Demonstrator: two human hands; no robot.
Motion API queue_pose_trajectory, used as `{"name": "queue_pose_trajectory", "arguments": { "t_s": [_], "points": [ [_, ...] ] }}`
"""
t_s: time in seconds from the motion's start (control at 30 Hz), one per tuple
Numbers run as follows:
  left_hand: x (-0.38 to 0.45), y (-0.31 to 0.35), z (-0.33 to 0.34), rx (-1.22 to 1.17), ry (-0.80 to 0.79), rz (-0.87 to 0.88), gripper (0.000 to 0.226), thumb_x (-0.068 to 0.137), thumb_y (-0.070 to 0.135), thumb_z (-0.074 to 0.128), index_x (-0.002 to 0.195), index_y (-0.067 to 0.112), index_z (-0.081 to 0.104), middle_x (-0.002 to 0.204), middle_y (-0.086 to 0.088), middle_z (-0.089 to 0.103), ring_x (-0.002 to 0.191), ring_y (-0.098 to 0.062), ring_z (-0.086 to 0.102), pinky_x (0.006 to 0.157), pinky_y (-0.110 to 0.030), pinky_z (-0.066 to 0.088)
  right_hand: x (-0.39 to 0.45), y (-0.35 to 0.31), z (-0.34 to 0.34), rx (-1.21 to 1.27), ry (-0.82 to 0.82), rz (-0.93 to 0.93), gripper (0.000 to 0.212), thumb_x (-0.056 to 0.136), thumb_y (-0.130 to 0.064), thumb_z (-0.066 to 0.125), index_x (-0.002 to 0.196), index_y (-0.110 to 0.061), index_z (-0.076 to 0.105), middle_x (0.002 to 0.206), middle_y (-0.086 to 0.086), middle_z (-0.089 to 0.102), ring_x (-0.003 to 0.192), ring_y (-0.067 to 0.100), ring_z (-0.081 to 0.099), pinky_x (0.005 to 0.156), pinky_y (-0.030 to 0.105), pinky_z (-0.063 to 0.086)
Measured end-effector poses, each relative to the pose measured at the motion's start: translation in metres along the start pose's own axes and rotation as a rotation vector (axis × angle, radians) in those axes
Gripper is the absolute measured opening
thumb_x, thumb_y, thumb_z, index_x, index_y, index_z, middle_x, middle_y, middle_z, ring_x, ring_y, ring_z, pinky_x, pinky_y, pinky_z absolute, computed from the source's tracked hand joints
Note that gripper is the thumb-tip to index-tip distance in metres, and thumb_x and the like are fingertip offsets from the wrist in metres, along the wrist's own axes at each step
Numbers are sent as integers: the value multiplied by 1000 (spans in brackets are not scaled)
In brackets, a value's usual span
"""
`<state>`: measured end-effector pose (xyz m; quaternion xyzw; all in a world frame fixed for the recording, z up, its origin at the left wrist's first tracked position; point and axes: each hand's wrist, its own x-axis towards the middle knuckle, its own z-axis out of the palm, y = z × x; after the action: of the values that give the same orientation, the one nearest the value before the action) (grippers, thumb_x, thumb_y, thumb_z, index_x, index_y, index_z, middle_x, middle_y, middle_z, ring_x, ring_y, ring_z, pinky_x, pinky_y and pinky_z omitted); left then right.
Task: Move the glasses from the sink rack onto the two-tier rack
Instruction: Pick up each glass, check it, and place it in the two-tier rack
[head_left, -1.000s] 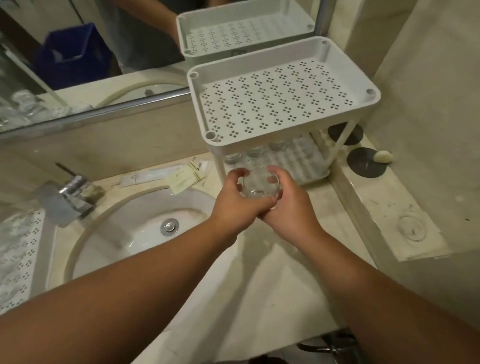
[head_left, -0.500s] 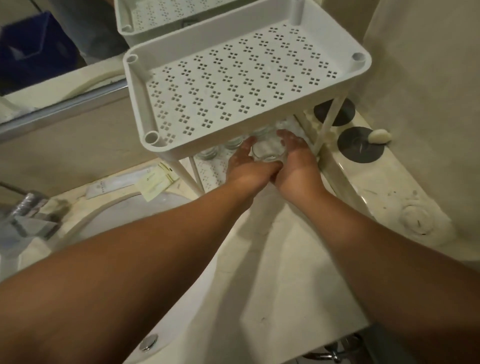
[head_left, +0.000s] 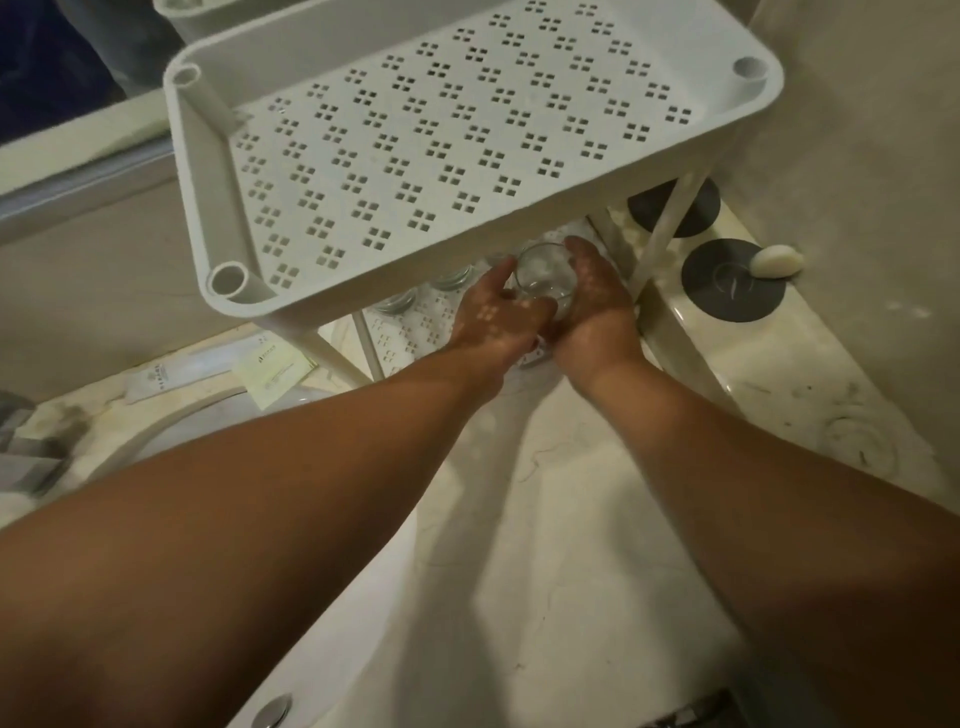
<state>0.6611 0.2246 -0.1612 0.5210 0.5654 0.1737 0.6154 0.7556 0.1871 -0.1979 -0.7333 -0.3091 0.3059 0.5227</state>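
glass (head_left: 545, 278): clear, short tumbler, mouth up, centre frame under top tier of two-tier rack (head_left: 467, 156) | hands: left hand (head_left: 496, 312) and right hand (head_left: 597, 306) curled round its sides | other glasses (head_left: 452, 278) on lower tier, left of it | worktop (head_left: 545, 519) below | vs 0.5 s ago: hands reach deeper under the tier.

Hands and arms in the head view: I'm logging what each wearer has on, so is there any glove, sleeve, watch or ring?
None visible. The left hand and right hand are bare, with no gloves, and both forearms are uncovered right up to the frame edge, with no sleeves, watch or bracelet. No ring shows on the visible fingers. Small square patches of light fall on the backs of both hands.
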Motion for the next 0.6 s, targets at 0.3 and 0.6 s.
{"name": "queue_pose_trajectory", "arguments": {
  "t_s": [0.3, 0.6],
  "points": [
    [5, 11, 7, -100, 15, -15, 75, 82, 6, 69, 147, 22, 36, 108, -12, 69, 96, -26, 69, 91, -46, 56, -4, 8, 0, -183, 214, -220, 23, 99, -33, 43, 107, -14, 55, 108, 11, 61, 98, 29, 61, 68, 27, 53],
    [5, 17, 11, -186, 71, -42, 4, 85, 14, 66, 82, 16, 68, 87, -2, 68, 85, -17, 65, 83, -44, 60, -10, 24, 3, -270, -1, -155, 40, 90, -5, 62, 128, -6, 49, 130, 8, 50, 123, 15, 44, 103, 16, 33]
  ]
}}
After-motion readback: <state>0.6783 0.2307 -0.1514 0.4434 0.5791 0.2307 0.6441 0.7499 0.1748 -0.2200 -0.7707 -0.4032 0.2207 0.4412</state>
